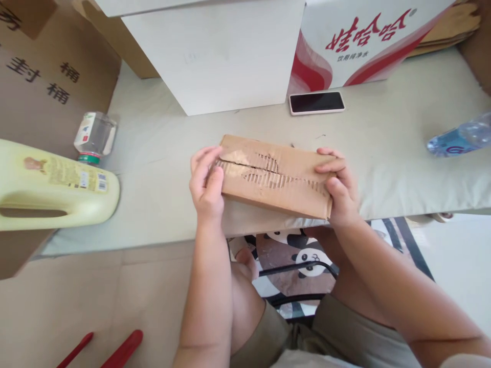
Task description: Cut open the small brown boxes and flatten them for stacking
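Between my two hands is a small brown cardboard box (268, 191), tilted slightly down to the right at the front edge of the covered surface. Its top face has a narrow seam along the middle, and torn paper exposes the ridged layer beneath. My left hand (208, 181) grips the box's left end, thumb on the near side and fingers at the far side. Around the right end, my right hand (339, 186) is closed, with fingertips resting on the top face. What the box holds is hidden.
Behind stand a white box (218, 56) and a red-and-white carton (353, 46), with a phone (317, 102) before them. At left are a yellow jug (57, 184), a clear plastic jar (95, 135) and a large cardboard box (49, 66). A water bottle (460, 138) lies right.
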Demonstrator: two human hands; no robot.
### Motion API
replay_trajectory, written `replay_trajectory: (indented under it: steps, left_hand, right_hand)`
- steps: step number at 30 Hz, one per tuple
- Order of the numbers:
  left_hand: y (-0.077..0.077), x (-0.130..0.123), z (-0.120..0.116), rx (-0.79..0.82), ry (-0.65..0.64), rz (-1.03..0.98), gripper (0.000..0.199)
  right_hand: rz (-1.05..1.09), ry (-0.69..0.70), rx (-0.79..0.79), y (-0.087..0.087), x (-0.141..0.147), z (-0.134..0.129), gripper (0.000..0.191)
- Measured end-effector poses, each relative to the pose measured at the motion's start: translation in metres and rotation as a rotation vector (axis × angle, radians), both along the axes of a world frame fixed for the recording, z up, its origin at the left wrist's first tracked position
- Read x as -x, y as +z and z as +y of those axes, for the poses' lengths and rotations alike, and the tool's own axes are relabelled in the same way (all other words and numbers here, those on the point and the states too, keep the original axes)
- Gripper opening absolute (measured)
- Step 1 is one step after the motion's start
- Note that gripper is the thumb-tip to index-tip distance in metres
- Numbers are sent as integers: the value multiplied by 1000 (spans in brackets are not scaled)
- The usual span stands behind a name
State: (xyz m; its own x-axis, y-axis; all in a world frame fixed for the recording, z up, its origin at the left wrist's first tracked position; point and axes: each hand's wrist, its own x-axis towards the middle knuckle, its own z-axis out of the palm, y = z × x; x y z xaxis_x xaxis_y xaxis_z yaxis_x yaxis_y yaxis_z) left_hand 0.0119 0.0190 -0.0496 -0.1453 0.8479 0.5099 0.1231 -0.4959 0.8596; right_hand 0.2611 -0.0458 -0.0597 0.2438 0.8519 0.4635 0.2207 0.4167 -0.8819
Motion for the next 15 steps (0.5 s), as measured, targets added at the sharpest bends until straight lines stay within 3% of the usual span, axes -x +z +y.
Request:
replay_trajectory:
  steps: [4, 10, 15]
  left_hand:
    - [3, 2, 0, 52, 25, 52, 23]
    - [5, 14, 5, 201, 61, -98, 23]
    - [-2, 39, 17, 323, 150, -344, 25]
  right_hand:
    - [-66, -18, 25, -2, -2, -2, 34]
    - [64, 83, 61, -17, -7, -1, 61]
    - [45, 62, 283, -23, -11, 1, 45]
